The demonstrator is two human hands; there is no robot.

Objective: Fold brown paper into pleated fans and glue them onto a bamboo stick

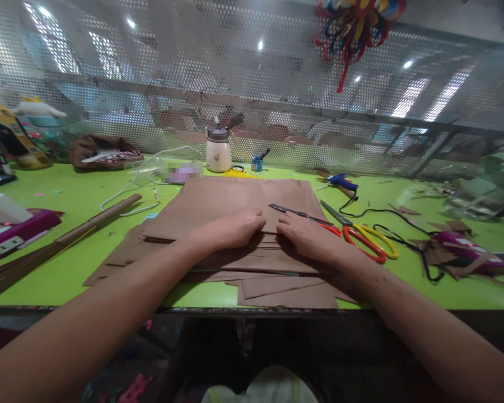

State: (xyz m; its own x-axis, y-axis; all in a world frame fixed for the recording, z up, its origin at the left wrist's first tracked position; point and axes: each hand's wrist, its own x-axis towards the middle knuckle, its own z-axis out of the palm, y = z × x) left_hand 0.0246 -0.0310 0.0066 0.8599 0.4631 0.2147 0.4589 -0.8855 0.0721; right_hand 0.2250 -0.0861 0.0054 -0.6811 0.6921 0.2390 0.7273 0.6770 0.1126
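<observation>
The brown paper sheets (243, 196) lie in a stack below your fingers and on both sides of them, matte and flat, with uneven layers and dark gaps showing at the edges nearer to you. Your left hand (239, 226) has its fingers curled inward; your right hand (304, 232) has them close together, pointing toward the left ones. Whether they pinch the paper, I cannot tell. Just beyond the right fingers is a dark cutter knife (288, 210); to their right, scissors (346, 224) rest on the green table (46, 193)
</observation>
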